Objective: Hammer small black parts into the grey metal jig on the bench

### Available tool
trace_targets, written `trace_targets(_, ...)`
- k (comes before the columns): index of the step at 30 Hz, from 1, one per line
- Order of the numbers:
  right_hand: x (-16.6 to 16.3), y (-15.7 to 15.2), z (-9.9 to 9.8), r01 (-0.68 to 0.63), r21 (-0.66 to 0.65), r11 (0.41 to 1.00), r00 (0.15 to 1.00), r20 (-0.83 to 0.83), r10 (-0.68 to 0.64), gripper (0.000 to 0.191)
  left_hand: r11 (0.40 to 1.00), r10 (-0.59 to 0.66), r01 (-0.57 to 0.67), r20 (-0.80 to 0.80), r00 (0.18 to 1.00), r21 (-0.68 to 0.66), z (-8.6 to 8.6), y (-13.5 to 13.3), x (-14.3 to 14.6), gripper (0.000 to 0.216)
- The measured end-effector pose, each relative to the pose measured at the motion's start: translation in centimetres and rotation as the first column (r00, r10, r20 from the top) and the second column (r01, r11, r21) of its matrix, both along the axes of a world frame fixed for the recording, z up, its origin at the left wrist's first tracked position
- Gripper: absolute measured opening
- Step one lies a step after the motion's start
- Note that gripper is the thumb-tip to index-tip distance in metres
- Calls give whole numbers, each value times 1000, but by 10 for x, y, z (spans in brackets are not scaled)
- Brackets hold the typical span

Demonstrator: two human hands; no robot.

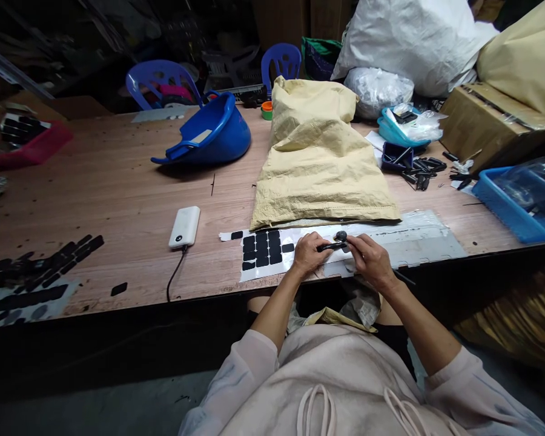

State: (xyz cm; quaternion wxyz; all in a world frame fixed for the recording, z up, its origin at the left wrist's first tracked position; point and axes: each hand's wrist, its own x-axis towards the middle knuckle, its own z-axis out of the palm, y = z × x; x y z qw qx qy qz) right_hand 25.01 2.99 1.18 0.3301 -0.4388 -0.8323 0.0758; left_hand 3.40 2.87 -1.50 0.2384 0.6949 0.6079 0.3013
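My left hand [307, 253] and my right hand [369, 259] meet at the table's front edge, both closed on a small black part [333, 245] with a round grey end. They rest on a white backing sheet [290, 257] that carries several black rectangular pads [262, 248] just left of my left hand. A clear plastic strip [418, 236] runs on to the right of my right hand.
A tan woven sack [320, 160] lies behind the sheet. A white power bank [184, 226] with a cable sits to the left, a blue tub [209, 133] behind it. More black pads [40, 272] lie far left. Blue bins [522, 200], boxes and black parts crowd the right.
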Motion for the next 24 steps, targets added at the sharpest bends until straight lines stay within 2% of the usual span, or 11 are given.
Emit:
trace_targets(5,4,-2,-5,-11,-22,1000,998,54,12,30,1000,13,-13,2,1000,3,1,-1,1,17)
trace_targets(8,8,1,-9,26,-26,999,999,40,-24,30,1000,9,-9,5,1000,1,2,-1,1,18)
trace_targets(13,29,20,-12,118,23,993,992,38,-118,30,1000,18,-18,-8,1000,-24,4,-1,1,20)
trace_targets(18,52,39,-18,125,74,989,982,133,-134,28,1000,-5,4,-36,999,-27,3,0,1,26)
trace_targets(24,51,37,-29,146,135,980,974,153,-166,26,999,-13,11,-51,999,-32,5,-1,0,33)
